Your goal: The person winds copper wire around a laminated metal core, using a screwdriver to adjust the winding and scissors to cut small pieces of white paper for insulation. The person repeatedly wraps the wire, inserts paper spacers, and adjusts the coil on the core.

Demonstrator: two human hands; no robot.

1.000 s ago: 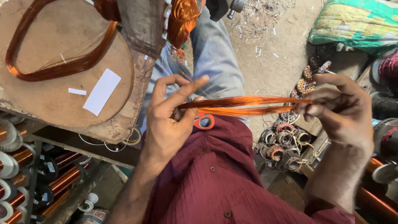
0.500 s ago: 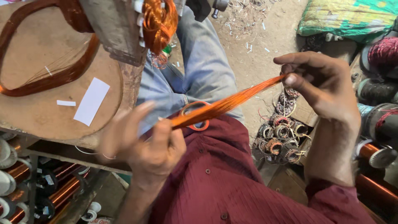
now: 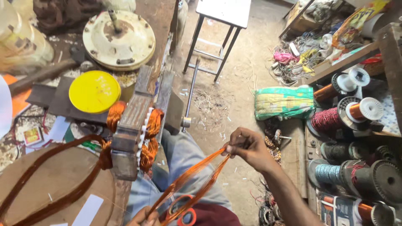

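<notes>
Raised since the earlier frame, right hand (image 3: 247, 147) at centre pinches one copper wire loop (image 3: 190, 182); left hand (image 3: 142, 217), bottom edge, grips its lower end. Orange-handled scissors (image 3: 182, 213) lie beneath. Wound stator (image 3: 134, 125) left; yellow lid (image 3: 94, 91) upper left; several wire spools (image 3: 347, 113) right.

place: motor-winding workshop | signs: copper wire spools (image 3: 360, 109), wound stator (image 3: 133, 129), dirt floor (image 3: 234, 67)

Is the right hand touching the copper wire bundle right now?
Touching. The head view shows the right hand pinching the upper end of the orange copper wire bundle between fingertips, no gap visible.
</notes>
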